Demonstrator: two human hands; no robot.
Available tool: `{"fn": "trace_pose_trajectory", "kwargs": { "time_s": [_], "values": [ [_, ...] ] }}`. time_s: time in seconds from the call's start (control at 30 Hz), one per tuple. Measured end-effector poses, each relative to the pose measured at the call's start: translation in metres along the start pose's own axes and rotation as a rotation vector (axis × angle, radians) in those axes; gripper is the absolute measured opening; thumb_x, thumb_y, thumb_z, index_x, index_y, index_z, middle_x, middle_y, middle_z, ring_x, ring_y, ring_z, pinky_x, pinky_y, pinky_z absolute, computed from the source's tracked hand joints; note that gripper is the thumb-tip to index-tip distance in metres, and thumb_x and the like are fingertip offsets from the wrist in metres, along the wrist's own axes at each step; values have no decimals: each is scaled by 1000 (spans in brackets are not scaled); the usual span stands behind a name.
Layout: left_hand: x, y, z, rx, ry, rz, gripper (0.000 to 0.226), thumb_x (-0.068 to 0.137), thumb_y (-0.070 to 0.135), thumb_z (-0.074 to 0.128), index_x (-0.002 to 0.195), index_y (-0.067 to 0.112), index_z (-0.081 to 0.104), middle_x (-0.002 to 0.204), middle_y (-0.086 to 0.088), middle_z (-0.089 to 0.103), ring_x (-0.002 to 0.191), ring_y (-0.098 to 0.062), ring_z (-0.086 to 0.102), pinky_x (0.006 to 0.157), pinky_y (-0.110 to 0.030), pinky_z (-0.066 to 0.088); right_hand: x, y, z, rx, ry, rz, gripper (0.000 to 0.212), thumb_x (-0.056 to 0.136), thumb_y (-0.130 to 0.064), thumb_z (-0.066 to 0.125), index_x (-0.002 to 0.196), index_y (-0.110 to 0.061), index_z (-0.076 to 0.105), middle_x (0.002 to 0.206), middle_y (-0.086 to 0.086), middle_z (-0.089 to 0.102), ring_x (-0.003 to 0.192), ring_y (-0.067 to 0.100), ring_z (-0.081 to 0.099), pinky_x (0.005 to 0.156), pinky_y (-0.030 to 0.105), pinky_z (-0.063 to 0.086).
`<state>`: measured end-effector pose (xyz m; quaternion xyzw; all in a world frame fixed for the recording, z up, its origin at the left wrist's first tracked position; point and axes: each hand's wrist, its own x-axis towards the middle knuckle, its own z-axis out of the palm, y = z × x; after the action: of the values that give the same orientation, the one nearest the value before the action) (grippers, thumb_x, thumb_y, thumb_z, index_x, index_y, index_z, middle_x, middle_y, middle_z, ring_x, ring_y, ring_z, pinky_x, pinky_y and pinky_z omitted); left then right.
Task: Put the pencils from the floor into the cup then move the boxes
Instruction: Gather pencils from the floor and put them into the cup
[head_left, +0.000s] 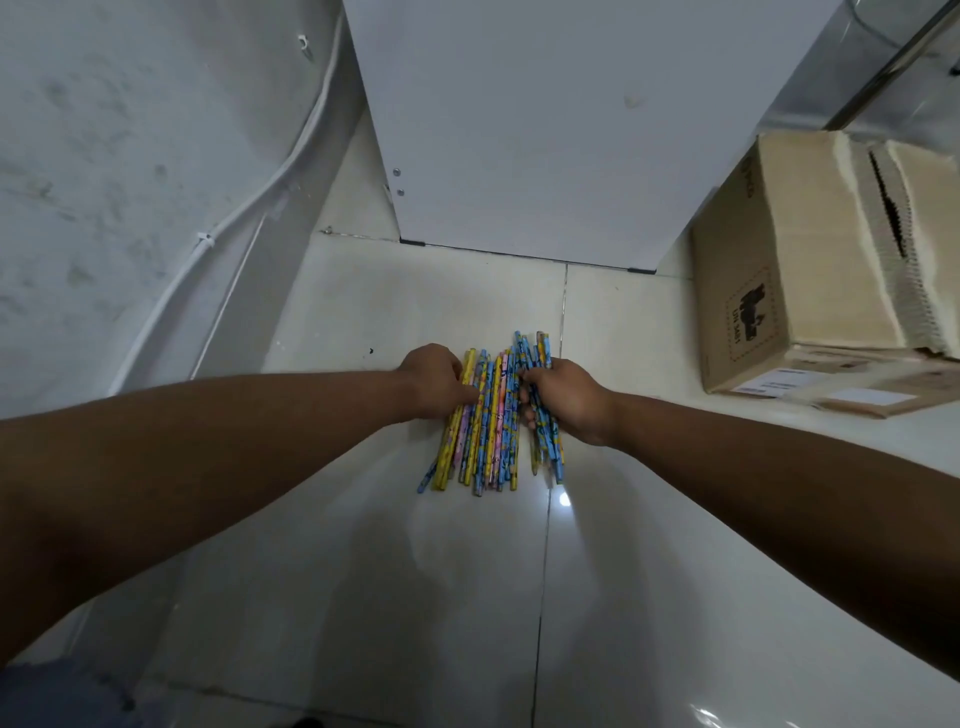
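Note:
Several patterned pencils (488, 431), yellow, blue and pink, lie side by side on the glossy white floor tiles. My left hand (434, 382) rests on the left edge of the pile, fingers pressing on the outer yellow pencils. My right hand (563, 397) is curled around a small bunch of blue pencils at the pile's right side. A brown cardboard box (795, 270) with a black printed logo stands on the floor to the right, on top of flatter boxes (878, 400). No cup is in view.
A white cabinet panel (545, 130) stands just beyond the pencils. A grey wall (130, 182) with a clipped white cable runs along the left. A metal rail and glass edge show at the top right.

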<state>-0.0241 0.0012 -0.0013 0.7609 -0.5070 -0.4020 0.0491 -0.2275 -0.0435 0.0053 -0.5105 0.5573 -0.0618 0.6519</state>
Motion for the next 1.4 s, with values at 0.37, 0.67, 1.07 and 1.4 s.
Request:
{"fn": "trace_pose_trajectory", "kwargs": {
  "time_s": [0.37, 0.67, 1.07, 1.4],
  "values": [
    [5, 1, -35, -331, -127, 0, 31, 86, 25, 86, 100, -1, 78, 94, -15, 80, 84, -26, 80, 78, -36, 66, -8, -15, 1, 185, -41, 18, 36, 115, -23, 41, 85, -6, 54, 74, 11, 54, 63, 21, 52, 67, 35, 51],
    [-8, 23, -42, -617, -273, 96, 30, 99, 17, 70, 117, -7, 73, 119, -21, 75, 113, -33, 73, 99, -40, 60, -8, -26, 22, 278, -67, -30, 31, 113, -23, 45, 131, -5, 63, 108, 14, 75, 93, 25, 74, 86, 39, 62],
    [-16, 48, -23, -659, -156, 99, 31, 113, 24, 43, 108, 7, 68, 121, -15, 70, 109, -24, 69, 94, -30, 57, -13, -36, 12, 476, -196, 88, 35, 113, -25, 44, 122, 1, 67, 108, 20, 79, 100, 32, 78, 95, 47, 62],
    [-17, 63, -23, -1033, -118, -96, 33, 112, 17, 45, 125, -6, 64, 110, -12, 71, 88, -19, 68, 72, -30, 54, -22, -49, 11, 427, -364, 68, 36, 115, -29, 41, 135, -1, 53, 99, 17, 71, 83, 27, 75, 87, 43, 64]
  ]
}}
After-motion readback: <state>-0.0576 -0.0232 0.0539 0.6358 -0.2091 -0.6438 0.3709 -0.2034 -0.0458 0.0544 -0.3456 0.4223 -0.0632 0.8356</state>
